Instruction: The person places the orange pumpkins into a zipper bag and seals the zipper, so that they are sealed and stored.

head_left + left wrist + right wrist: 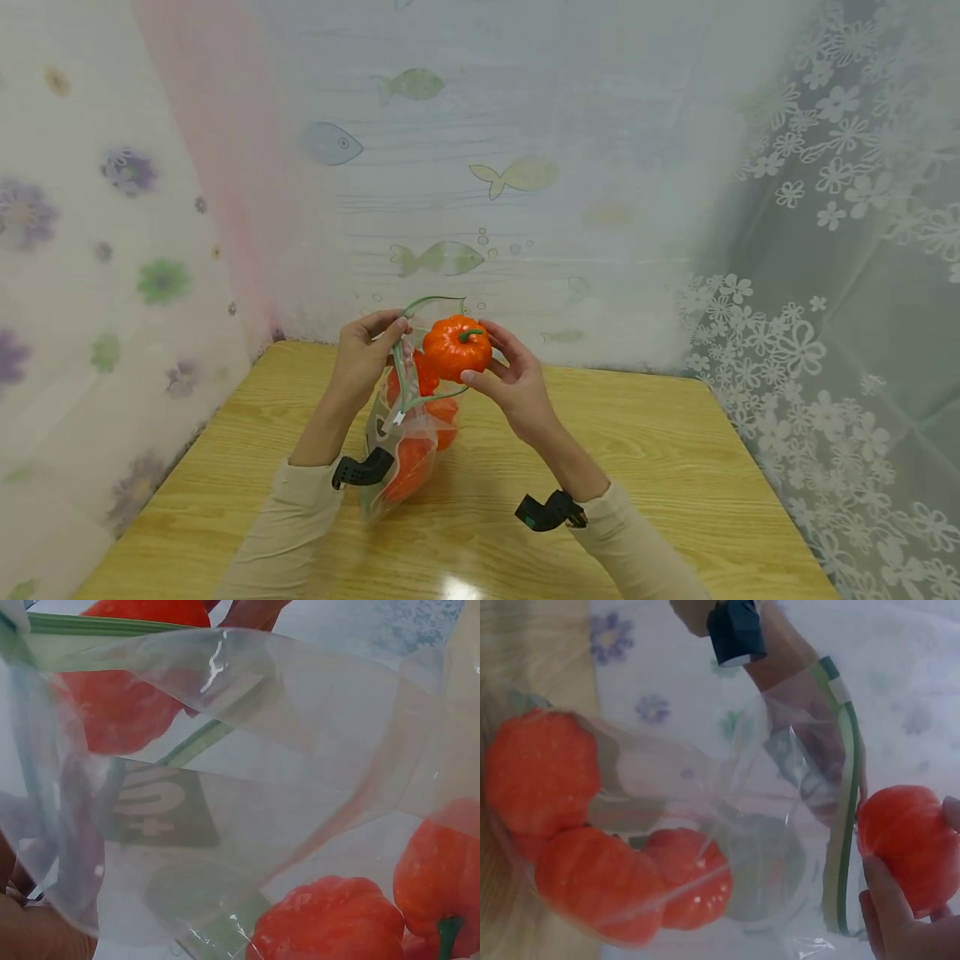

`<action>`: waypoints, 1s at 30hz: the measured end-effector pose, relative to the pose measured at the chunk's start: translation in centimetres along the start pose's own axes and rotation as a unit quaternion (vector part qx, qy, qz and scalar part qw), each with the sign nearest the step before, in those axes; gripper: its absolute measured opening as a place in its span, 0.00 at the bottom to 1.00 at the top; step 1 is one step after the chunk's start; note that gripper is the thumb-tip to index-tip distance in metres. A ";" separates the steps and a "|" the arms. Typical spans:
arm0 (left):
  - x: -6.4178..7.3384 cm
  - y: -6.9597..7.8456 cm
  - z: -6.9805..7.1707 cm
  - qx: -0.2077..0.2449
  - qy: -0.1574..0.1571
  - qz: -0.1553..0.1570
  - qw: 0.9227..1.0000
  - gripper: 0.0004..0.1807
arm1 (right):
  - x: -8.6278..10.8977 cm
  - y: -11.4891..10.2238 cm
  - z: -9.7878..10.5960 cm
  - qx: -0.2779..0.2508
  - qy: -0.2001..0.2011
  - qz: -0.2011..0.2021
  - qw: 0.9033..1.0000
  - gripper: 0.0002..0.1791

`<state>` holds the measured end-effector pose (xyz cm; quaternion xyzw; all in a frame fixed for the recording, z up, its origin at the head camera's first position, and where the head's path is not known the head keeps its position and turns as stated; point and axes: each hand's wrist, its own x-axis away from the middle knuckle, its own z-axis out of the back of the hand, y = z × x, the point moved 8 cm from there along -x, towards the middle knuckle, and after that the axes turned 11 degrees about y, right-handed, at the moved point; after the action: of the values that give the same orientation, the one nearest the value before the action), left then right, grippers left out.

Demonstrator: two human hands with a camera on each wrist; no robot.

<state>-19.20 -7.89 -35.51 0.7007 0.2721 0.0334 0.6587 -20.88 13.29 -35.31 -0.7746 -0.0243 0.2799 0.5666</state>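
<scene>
A small orange toy pumpkin (454, 348) with a green stem is gripped between the thumb and fingers of my right hand (517, 387). It is at the mouth of a clear zip bag (780, 847) with a green-edged opening. My left hand (362, 354) pinches the bag's rim at the left, so the mouth gapes. Several more orange pumpkins (600, 885) lie inside, toward the bottom of the bag. In the left wrist view the held pumpkin (120, 712) shows partly through the clear plastic, beside the green zip strip (112, 626).
The bag is over a wood-grain table (622, 467). Behind it hangs a pale curtain (600, 208) printed with fish. Flowered sheets close in the left and right sides. A black camera (551, 510) is strapped on each wrist.
</scene>
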 end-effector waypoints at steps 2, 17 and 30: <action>0.0 0.0 0.0 -0.005 0.002 0.001 1.000 0.18 | -0.2 0.3 -0.5 0.017 -0.002 -0.001 1.000 0.39; -0.1 0.4 0.2 -0.013 -0.009 -0.015 1.000 0.18 | -1.1 0.8 -1.6 0.125 0.015 0.020 0.992 0.38; -0.2 0.3 0.0 -0.017 -0.016 -0.006 1.000 0.19 | -1.5 0.8 -1.9 0.176 0.009 -0.023 0.984 0.41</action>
<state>-19.26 -8.00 -35.14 0.6882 0.2647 0.0230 0.6751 -21.53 10.84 -35.01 -0.6648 0.0128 0.2594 0.7004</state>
